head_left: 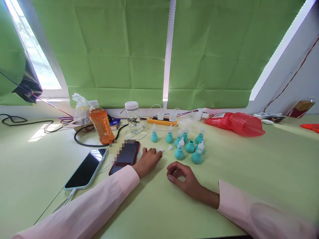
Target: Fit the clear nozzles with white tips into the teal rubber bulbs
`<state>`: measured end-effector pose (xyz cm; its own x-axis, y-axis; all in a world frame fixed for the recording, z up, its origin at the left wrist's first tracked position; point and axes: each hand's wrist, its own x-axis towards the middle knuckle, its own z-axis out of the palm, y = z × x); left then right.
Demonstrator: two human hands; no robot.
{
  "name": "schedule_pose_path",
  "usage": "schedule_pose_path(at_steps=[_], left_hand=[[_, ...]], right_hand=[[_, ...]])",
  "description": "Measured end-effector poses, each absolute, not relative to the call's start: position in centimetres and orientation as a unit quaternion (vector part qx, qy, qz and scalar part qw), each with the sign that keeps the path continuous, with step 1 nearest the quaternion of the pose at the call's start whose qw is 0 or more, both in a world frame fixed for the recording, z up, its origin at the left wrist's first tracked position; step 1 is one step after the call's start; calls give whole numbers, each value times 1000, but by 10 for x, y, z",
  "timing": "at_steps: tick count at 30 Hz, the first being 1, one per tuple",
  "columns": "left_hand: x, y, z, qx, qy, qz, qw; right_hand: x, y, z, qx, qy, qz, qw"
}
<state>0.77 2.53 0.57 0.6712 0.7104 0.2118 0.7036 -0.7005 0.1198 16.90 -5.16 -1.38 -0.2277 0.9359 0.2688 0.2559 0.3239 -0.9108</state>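
My left hand [149,162] lies palm down on the table, fingers spread. Its fingertips are beside a small clear nozzle tip [161,150]; whether they touch it I cannot tell. Another clear tip [170,147] lies just to the right. My right hand [184,179] rests lower right, its fingers loosely curled with a gap inside the thumb and nothing visible in it. Ahead stand several teal squeeze bulbs. One bulb [190,146] has a bare opening. Others carry clear tips, such as the near bulb [197,157] and the left bulb [154,136].
Left of my hands lie a dark phone [126,157] and a charging phone [86,169]. Behind are an orange drink bottle [101,122], a clear jar [133,118], a yellow power strip [156,121] and cables. A red plastic bag [234,123] lies back right.
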Motion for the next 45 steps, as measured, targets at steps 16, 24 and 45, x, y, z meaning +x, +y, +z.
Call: schedule_pose_path(at_steps=[16,24,45], left_hand=[[9,-11,-9,609,285,358,647],[10,-18,-15,572,279,389,666],[10,-15,-17,550,370,407,629]], right_hand=[[170,-31,-25,-454,-700,226,502],[171,-34,-24,-446,-706,213,508],[172,-36,-27,-337,-795,140,485]])
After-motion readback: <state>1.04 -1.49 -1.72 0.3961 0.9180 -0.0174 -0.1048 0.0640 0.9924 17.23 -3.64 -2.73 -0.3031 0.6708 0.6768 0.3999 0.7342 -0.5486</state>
